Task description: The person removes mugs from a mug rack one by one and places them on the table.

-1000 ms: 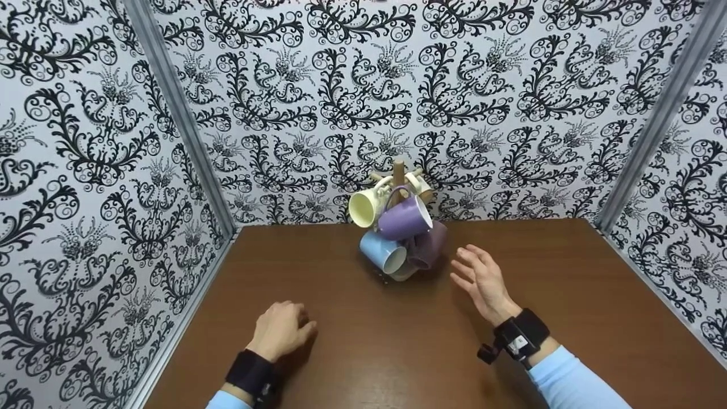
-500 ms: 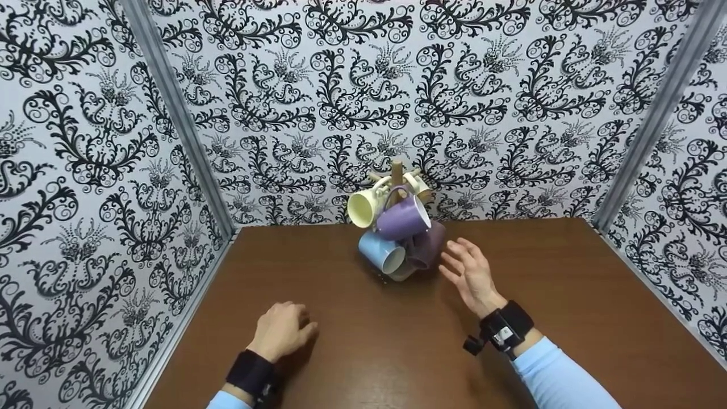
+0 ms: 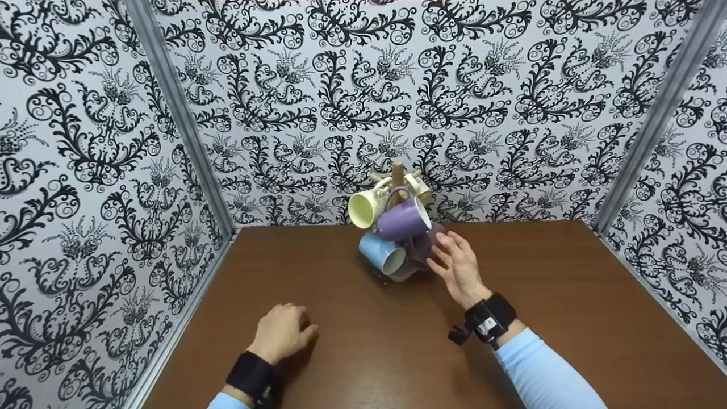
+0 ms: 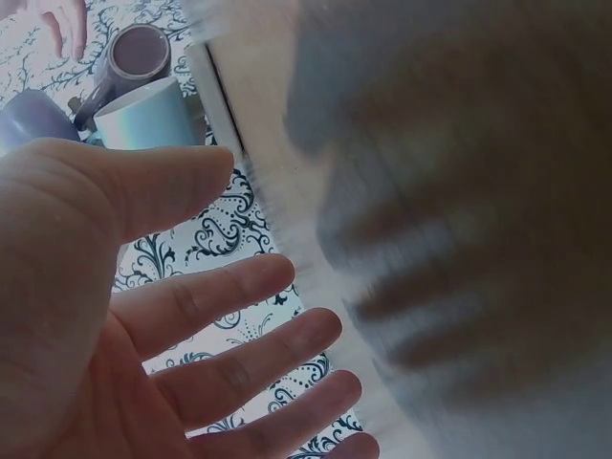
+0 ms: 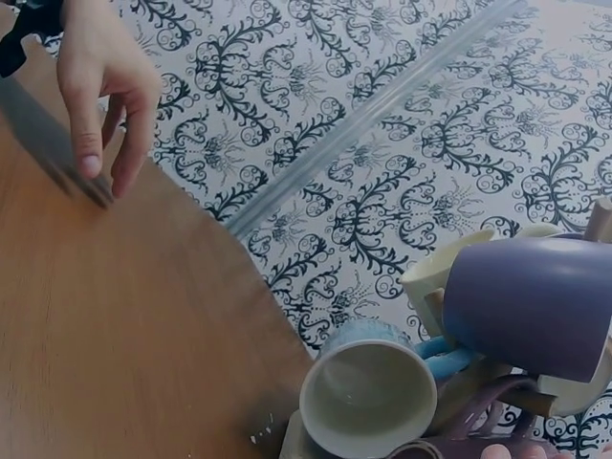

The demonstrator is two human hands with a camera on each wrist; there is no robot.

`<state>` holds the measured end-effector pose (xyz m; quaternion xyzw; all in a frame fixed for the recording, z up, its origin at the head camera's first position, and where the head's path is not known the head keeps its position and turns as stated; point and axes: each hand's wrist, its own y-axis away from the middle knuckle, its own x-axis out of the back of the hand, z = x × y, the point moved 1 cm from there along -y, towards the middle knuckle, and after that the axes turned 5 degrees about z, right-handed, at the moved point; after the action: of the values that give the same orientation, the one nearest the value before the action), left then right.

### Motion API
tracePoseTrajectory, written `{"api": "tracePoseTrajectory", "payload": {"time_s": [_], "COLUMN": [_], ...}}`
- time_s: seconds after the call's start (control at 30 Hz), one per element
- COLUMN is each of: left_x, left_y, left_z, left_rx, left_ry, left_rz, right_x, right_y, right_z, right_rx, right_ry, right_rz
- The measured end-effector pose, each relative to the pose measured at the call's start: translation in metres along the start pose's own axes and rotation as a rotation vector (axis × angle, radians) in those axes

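A wooden mug tree (image 3: 398, 172) stands at the back middle of the table, hung with several mugs. My right hand (image 3: 461, 274) is at the lower right mug, a dark mauve one (image 3: 419, 249), its fingers loosely spread and not curled round it. In the right wrist view, fingertips (image 5: 516, 452) show at that mug's edge; contact is hard to tell. Above it hangs a purple mug (image 3: 403, 220), with a light blue mug (image 3: 375, 250) lower left and a pale yellow mug (image 3: 363, 209) upper left. My left hand (image 3: 281, 334) is low over the table at the left, fingers relaxed and holding nothing.
The brown table (image 3: 363, 352) ends at a back wall (image 3: 483, 113) covered in black-and-white scroll paper. Grey metal posts (image 3: 182, 119) mark the corners. A white mug (image 3: 421, 184) hangs behind the post, partly hidden.
My right hand has moved left and slightly forward, from beside the mug tree up to the dark mauve mug. The left hand and the mugs stay in place.
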<state>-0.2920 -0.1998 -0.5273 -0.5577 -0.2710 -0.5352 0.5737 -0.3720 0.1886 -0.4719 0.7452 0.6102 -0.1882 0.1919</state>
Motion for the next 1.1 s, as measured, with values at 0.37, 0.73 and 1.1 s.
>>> {"api": "tracePoseTrajectory", "payload": {"time_s": [0.37,0.73,1.1], "left_x": [-0.001,-0.003,-0.004], "left_y": [0.001,0.001,0.000], "left_z": [0.001,0.001,-0.002], "left_rx": [0.004,0.018,0.030], "left_ry": [-0.009,0.006,-0.012], "left_rz": [-0.009,-0.021,-0.043], "right_x": [-0.020,-0.040,-0.057], "right_y": [-0.009,-0.018,-0.021], "right_z": [0.003,0.005,-0.001], "right_rx": [0.008,0.044,0.042], "right_ry": [-0.056,-0.082,-0.079], "right_rz": [0.005,0.007,0.051]}}
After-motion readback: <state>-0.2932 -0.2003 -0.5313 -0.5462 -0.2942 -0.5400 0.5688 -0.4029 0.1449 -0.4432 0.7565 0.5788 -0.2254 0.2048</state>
